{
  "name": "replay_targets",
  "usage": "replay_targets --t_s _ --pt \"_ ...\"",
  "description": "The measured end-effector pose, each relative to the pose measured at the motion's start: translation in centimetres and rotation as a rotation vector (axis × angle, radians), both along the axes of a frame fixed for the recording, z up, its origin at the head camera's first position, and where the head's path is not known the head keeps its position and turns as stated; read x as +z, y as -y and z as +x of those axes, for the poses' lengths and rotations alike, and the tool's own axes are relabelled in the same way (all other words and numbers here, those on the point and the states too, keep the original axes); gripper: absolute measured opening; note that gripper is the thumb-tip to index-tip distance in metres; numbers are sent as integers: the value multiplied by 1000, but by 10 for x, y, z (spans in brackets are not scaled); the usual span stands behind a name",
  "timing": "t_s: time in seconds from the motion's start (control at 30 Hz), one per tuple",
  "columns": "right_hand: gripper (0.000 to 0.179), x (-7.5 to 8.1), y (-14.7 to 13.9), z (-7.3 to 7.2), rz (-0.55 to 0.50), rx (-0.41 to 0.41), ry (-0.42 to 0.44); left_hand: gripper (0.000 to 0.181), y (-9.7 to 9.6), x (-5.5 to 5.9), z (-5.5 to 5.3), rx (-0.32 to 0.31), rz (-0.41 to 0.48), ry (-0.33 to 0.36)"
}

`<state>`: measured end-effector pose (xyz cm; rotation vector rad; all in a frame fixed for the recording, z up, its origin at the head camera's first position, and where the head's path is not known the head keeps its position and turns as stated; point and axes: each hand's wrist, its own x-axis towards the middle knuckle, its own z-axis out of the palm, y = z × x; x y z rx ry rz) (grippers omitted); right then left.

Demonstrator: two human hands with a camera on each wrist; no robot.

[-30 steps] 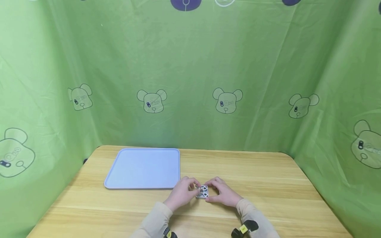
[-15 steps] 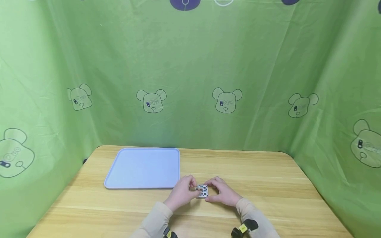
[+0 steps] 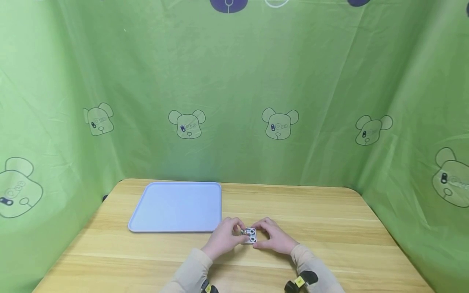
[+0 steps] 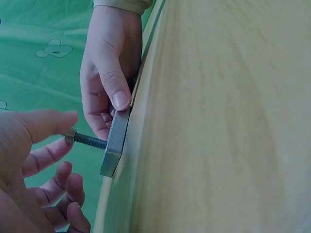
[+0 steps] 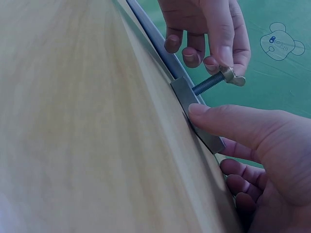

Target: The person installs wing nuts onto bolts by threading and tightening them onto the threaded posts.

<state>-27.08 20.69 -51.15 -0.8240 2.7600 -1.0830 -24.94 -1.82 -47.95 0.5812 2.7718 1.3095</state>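
Note:
A small grey square block (image 3: 253, 235) with round holes lies flat on the wooden table. From it rises a threaded bolt (image 4: 90, 141), with a metal wing nut (image 5: 233, 76) at its upper end. My left hand (image 3: 225, 237) pinches this wing nut between thumb and index finger; its other fingers are loosely curled. On the other side, my right hand (image 3: 275, 238) grips the block's edges with thumb and fingers against the tabletop. The left fingers partly hide the bolt and the block's left side in the head view.
A pale blue rectangular tray (image 3: 176, 207) lies at the back left of the wooden table (image 3: 311, 211), close beyond my left hand. Green curtain (image 3: 234, 81) with bear-head drawings surrounds the table's back and sides.
My left fingers shift slightly and change their hold at the top of the bolt. The right hand, the block and the tray stay in place.

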Motion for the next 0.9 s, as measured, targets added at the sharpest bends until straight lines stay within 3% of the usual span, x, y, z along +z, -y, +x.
replay_targets --t_s 0.37,0.9 --pt "53 0 1 0 14 0 -14 15 1 0 0 -4 -30 -15" --pt "54 1 1 0 22 0 -18 19 1 -2 -2 -14 -30 -22"
